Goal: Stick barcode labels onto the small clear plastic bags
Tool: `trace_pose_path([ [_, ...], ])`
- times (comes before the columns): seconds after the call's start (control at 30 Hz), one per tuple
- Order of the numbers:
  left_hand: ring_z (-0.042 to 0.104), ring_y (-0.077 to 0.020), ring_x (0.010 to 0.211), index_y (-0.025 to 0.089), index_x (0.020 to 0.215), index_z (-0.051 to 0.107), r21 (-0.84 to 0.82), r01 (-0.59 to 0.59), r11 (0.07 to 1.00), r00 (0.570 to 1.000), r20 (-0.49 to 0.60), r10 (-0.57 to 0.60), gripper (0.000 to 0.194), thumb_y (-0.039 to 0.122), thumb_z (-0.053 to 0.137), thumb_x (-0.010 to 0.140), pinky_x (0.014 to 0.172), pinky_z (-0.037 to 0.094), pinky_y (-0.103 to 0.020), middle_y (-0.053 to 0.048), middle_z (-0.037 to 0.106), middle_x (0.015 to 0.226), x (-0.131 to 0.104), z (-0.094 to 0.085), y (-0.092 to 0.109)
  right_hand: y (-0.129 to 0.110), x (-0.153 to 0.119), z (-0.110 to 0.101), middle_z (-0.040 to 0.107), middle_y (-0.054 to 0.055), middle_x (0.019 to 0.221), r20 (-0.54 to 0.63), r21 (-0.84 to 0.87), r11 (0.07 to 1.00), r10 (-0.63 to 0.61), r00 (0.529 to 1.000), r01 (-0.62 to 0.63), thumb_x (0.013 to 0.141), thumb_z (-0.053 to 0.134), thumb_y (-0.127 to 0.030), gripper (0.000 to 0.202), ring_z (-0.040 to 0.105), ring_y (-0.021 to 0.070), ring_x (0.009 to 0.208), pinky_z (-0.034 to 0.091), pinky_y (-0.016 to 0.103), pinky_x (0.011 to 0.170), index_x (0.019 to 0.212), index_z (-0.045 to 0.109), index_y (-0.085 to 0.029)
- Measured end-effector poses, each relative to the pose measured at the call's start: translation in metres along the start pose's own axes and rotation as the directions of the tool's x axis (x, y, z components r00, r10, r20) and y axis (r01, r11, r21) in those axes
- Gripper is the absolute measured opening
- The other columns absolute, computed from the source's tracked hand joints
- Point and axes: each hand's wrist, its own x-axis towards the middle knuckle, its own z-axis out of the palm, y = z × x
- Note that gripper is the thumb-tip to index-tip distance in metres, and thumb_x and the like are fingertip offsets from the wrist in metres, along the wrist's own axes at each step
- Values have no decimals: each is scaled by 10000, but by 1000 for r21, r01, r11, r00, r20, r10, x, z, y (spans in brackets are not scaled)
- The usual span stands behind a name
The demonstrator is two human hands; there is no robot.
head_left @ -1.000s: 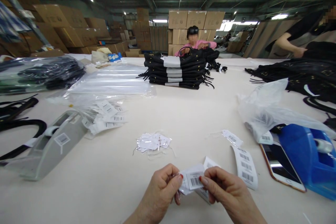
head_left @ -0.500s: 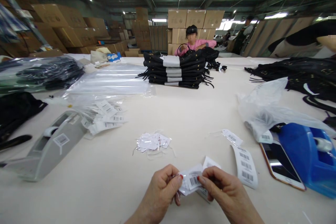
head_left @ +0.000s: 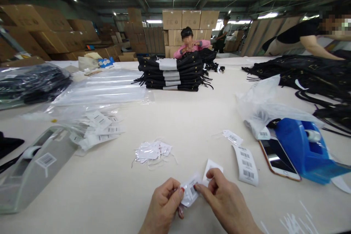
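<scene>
My left hand [head_left: 168, 199] pinches a small white tag [head_left: 189, 193] in a clear sleeve, with a barcode on its face. The thumb of my right hand [head_left: 223, 193] presses on that barcode at the tag's right edge. A short strip of barcode stickers [head_left: 212, 168] shows behind my right index finger and seems tucked in that hand; its lower part is hidden. Further right lie another strip of barcode stickers [head_left: 246, 165] and a single barcode tag [head_left: 232, 137]. A small pile of tags with strings [head_left: 153, 150] lies ahead of my left hand.
A grey tape dispenser [head_left: 41, 168] and loose barcode tags [head_left: 100, 128] are at left. At right are a phone [head_left: 279, 159], a blue tape dispenser [head_left: 298, 146] and a plastic bag [head_left: 263, 98]. Stacked black goods [head_left: 172, 73] stand ahead; two people lean over the far side.
My right index finger has lifted away from the tag, while the thumb stays on the barcode. The tag has tilted. The whole view has shifted to the right.
</scene>
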Motion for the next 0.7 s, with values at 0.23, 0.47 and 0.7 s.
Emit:
trace_pose_path([
  [0.23, 421, -58, 362, 135, 629, 539, -166, 17, 986, 995, -90, -33, 433, 546, 670, 600, 384, 270, -160, 35, 504, 444, -3, 11, -18, -10, -16, 31, 610, -21, 659, -42, 717, 683, 241, 970, -139, 557, 736, -366, 604, 552, 155, 579, 442, 256, 529, 1072, 468, -197],
  [0.47, 447, -64, 403, 130, 632, 568, -112, -67, 992, 989, -136, 51, 431, 552, 655, 620, 412, 328, -169, 8, 562, 504, -12, 23, -21, -16, -12, 30, 512, -52, 435, 72, 789, 565, 303, 950, -241, 622, 688, -445, 333, 428, 75, 399, 312, 183, 385, 606, 523, -155],
  [0.7, 413, -44, 362, 132, 616, 532, -273, 0, 962, 977, -203, -58, 408, 503, 701, 584, 379, 266, -147, 31, 541, 458, -9, 28, -22, -12, -20, 35, 611, -29, 573, 66, 842, 504, 261, 963, -195, 589, 740, -349, 335, 519, 104, 524, 407, 199, 489, 801, 565, -157],
])
